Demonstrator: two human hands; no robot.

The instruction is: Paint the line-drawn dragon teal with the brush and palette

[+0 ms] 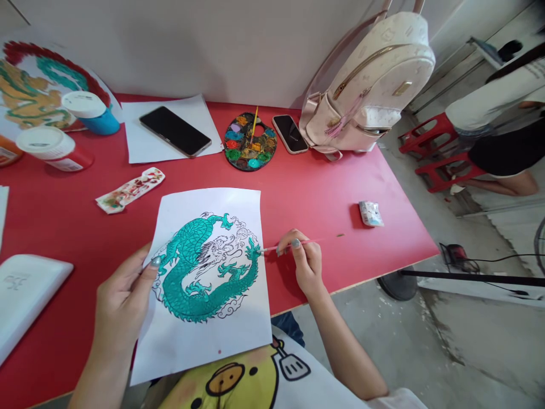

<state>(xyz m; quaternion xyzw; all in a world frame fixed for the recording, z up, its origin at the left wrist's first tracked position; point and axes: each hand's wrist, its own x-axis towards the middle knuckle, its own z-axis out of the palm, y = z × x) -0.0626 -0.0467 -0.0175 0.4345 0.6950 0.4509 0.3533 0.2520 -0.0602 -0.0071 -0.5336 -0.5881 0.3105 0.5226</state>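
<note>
A white sheet of paper [242,218] carries a printed dragon [187,295] painted mostly teal; its head and the clouds around it are bare line work. My left hand [128,289] grips the sheet's left edge, thumb on top and fingers behind. The sheet tilts up off the table's front edge. Pinched in the fingers of my right hand [304,261] is a thin paintbrush [272,248], its tip at the dragon's claw on the right side of the sheet. Beyond the sheet lies a round paint palette [250,145] with several colours and another brush [254,125] resting on it.
On the red table [323,193] are a large black phone [174,130] on paper, a smaller phone [290,133], a pale backpack [374,85], paint jars [100,119], a stained paper strip [130,190] and a small packet [370,213]. People sit on red stools [430,133] at right.
</note>
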